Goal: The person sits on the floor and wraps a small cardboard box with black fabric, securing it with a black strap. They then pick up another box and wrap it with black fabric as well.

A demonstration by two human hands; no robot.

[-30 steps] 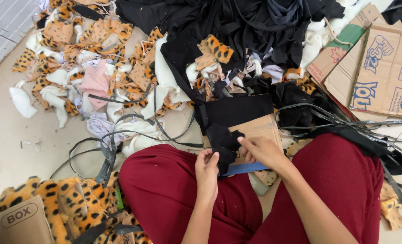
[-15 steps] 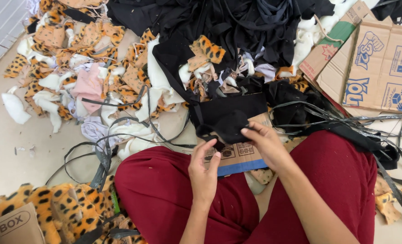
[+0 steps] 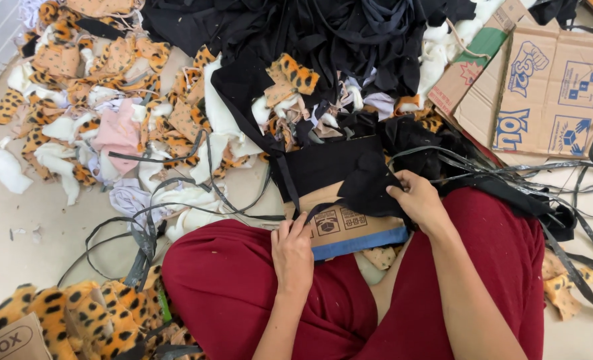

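A person in dark red trousers [image 3: 243, 280] sits cross-legged on a pale floor [image 3: 16, 213], seen from above. Around the knees spreads a wide heap of fabric offcuts: black cloth [image 3: 323, 33] at the top, leopard-print scraps [image 3: 110, 60] to the left with white stuffing among them, and flattened cardboard boxes [image 3: 550, 87] at the upper right. Long dark straps [image 3: 143, 227] snake across the floor on both sides.

On the lap lies a cardboard piece [image 3: 350, 230] with a blue lower edge, half covered by a piece of black fabric [image 3: 330, 163]. The right hand [image 3: 420, 200] is pinched shut on a dark fold of that fabric at the board's right side. The left hand [image 3: 293, 250] rests flat on the board's lower left edge, fingers together, clamped on nothing that I can see (its underside is hidden).

In my judgement the main risk is the board sliding off the sloped thighs, since only one flat hand steadies it. The loose straps crossing the board's left corner could also snag the fabric as it is pulled, dragging it crooked. Black on black makes the cloth's edges hard to judge.
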